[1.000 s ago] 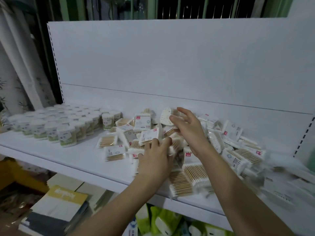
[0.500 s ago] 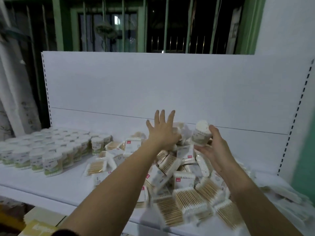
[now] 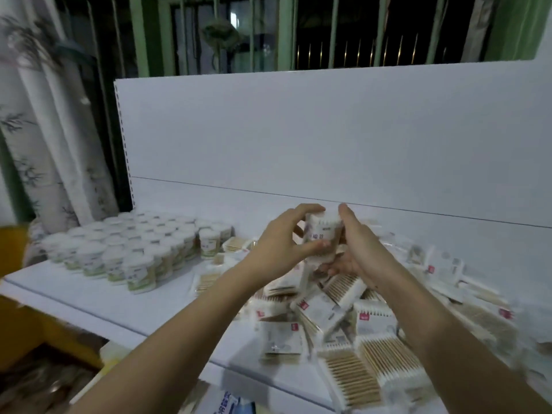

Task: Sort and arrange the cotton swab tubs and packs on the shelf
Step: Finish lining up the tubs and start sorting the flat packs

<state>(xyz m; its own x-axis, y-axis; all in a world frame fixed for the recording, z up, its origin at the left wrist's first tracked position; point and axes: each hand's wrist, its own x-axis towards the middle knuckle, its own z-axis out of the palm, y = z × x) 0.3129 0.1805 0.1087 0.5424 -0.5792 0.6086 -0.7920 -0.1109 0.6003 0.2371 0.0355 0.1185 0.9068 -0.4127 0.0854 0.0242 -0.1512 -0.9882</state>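
Note:
A white cotton swab tub [image 3: 322, 234] is raised above the pile, and both hands are on it. My left hand [image 3: 280, 246] curls round its left side, thumb under and fingers over the top. My right hand [image 3: 355, 249] cups its right side and bottom. Below them a loose pile of flat swab packs [image 3: 343, 321] with red tags covers the middle and right of the white shelf [image 3: 89, 297]. Several tubs with green labels [image 3: 128, 252] stand in tidy rows on the shelf's left part.
The white back panel [image 3: 328, 138] rises behind the shelf. A patterned curtain [image 3: 44, 130] hangs at the left. Books and boxes [image 3: 44, 380] lie below the shelf's front edge. A green window frame with bars is behind the panel.
The tub that my right hand lifted from the pile is now held between both hands, as my left hand came off the pile and closed round it. The view has shifted right.

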